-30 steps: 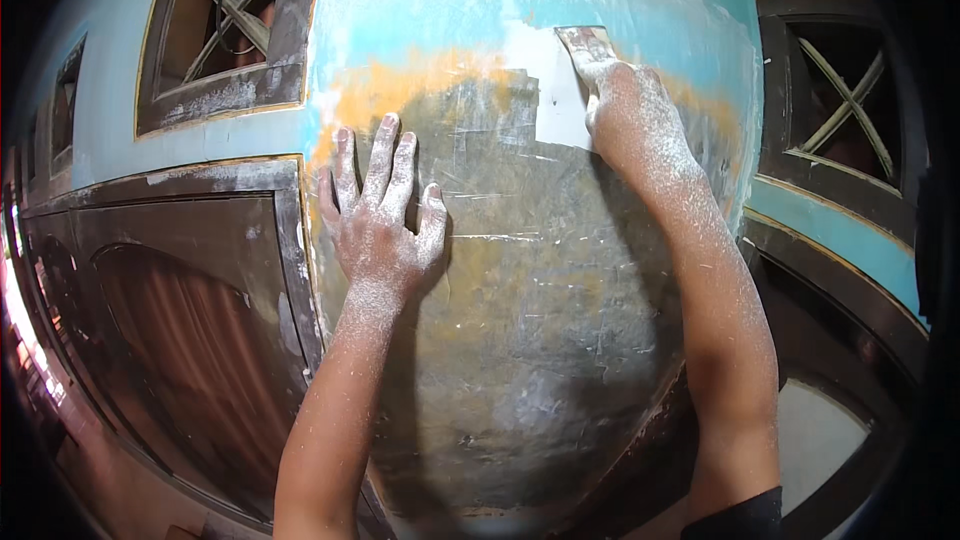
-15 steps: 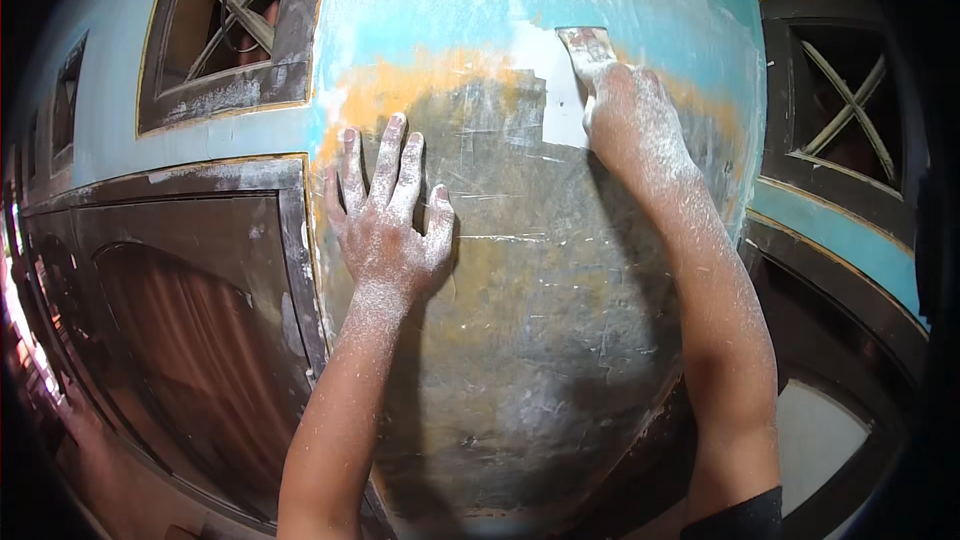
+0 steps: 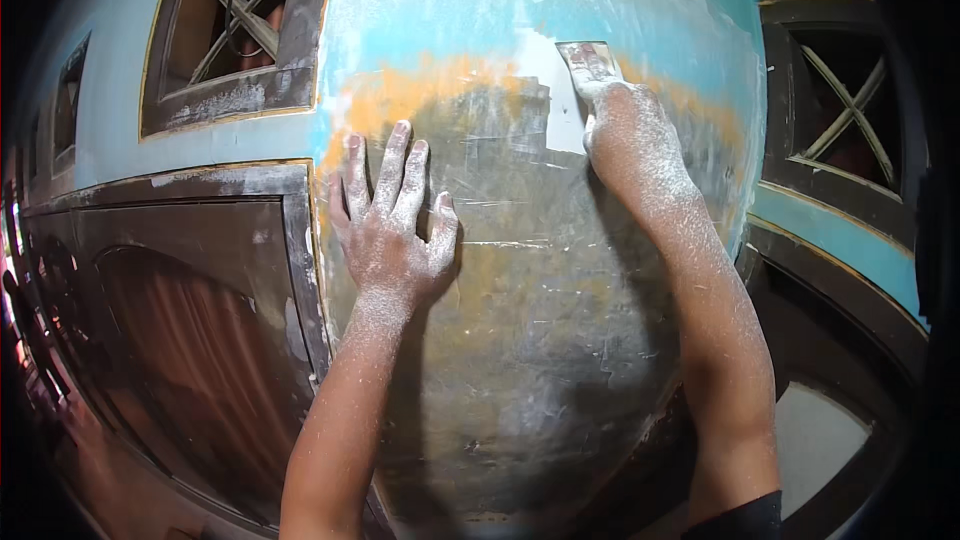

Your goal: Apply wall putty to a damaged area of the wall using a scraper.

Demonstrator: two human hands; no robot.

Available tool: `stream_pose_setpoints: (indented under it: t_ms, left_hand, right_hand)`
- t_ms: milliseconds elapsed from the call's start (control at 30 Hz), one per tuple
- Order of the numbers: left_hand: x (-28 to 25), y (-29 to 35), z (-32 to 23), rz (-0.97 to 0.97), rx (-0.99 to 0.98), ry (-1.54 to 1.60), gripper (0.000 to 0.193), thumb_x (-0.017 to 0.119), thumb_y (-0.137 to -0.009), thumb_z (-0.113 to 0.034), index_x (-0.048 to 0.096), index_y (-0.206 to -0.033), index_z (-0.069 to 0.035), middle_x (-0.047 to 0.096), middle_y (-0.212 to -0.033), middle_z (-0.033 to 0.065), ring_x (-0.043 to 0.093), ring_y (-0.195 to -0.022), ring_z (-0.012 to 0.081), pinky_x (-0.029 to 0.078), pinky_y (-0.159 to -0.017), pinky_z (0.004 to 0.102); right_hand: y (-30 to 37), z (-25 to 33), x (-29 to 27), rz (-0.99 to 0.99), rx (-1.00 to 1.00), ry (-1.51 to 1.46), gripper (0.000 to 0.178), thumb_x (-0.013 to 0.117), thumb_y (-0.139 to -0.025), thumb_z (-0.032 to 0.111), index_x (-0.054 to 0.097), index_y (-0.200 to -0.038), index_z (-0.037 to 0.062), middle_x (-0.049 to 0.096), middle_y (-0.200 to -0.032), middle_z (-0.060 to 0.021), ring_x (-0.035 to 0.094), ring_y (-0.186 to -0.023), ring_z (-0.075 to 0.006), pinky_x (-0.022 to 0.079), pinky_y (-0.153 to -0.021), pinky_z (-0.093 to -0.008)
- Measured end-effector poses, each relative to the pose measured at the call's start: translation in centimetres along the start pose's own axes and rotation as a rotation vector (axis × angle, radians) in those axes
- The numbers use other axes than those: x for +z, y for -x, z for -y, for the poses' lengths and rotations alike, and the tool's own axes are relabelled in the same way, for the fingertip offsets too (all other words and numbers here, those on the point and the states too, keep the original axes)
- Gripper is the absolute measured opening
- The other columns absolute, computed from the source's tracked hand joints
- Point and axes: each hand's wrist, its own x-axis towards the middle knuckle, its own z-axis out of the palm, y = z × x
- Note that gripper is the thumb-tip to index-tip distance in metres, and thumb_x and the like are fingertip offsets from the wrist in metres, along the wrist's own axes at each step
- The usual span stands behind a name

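Note:
My right hand (image 3: 635,130) grips a putty knife (image 3: 590,60), its flat blade laid against the wall, up and to the left of the knuckles. Beside the blade runs a bare white patch (image 3: 562,115). Around it the wall (image 3: 540,310) is worn grey-brown, with an orange band (image 3: 420,85) and turquoise paint (image 3: 450,10) above. White dust coats both hands and wrists. My left hand (image 3: 390,225) lies flat on the wall to the left, fingers spread and pointing up, holding nothing. The knife's handle is hidden inside my right fist.
At the left is a dark-framed door or window panel (image 3: 180,340), with a small crossed-bar opening (image 3: 235,25) above it. A similar crossed-bar opening (image 3: 845,100) sits at the right, over another dark frame (image 3: 835,310).
The putty knife and my right hand are slightly lower in the picture, still by the white patch. My left hand keeps its place on the wall.

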Motion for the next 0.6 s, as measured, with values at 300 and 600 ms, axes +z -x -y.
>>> stream_pose_setpoints:
  t_ms: [300,600]
  left_hand:
    - [0.49,0.10,-0.12,-0.012,-0.004,0.012,0.058,0.065,-0.091,-0.031,0.061,-0.145,-0.012,0.045,-0.164,0.0030,0.027,-0.157,0.0359,0.012,-0.126,0.0547]
    - [0.35,0.11,0.06,-0.017,0.004,0.017,0.059,0.065,-0.090,-0.030,0.061,-0.146,-0.013,0.044,-0.164,0.0032,0.027,-0.157,0.0363,0.012,-0.126,0.0550]
  right_hand:
    - [-0.05,0.02,-0.08,0.042,0.030,-0.025,0.045,0.050,-0.088,0.001,0.068,-0.129,0.0058,0.068,-0.119,-0.0285,0.065,-0.112,-0.0472,0.052,-0.099,-0.0535]
    - [-0.04,0.68,-0.47,0.039,0.009,0.007,0.039,0.048,-0.090,0.002,0.070,-0.123,0.0038,0.068,-0.113,-0.0309,0.066,-0.108,-0.0475,0.053,-0.097,-0.0544]
